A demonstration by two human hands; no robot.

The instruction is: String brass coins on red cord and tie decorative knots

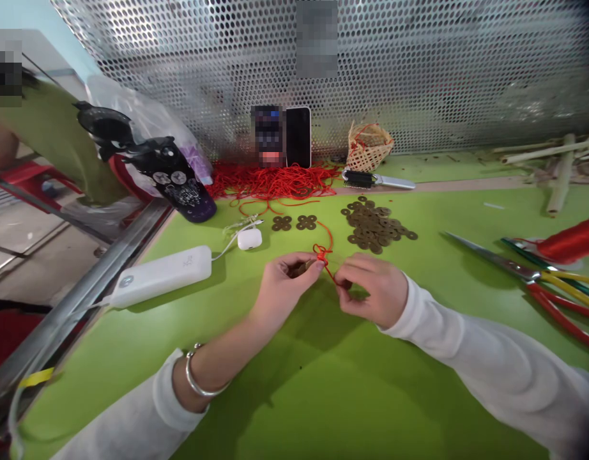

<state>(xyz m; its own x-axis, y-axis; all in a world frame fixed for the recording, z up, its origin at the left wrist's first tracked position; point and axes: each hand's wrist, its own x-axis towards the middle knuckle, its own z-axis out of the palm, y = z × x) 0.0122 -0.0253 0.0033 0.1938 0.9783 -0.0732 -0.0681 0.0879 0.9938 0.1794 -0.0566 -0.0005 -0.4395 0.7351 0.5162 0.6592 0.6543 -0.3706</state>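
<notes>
My left hand point(290, 278) is closed around a few brown coins, mostly hidden by the fingers. Its thumb and forefinger pinch a red cord point(322, 257) where it is looped into a knot above the coins. A free end of the cord curves up and away behind the knot. My right hand point(371, 287) is closed too, pinching another end of the same cord just right of the knot. Beyond the hands lie two clusters of coins point(282, 223), each set out like a flower. A loose heap of holed coins point(375, 225) lies behind my right hand.
Scissors point(529, 273) and a red thread spool point(575, 241) lie right. A white power bank point(163, 276), an earbud case point(249, 239) and a black tumbler point(179, 182) stand left. Red cords point(285, 181), a phone point(298, 137), a hairbrush point(378, 179) and a woven basket point(370, 147) line the back.
</notes>
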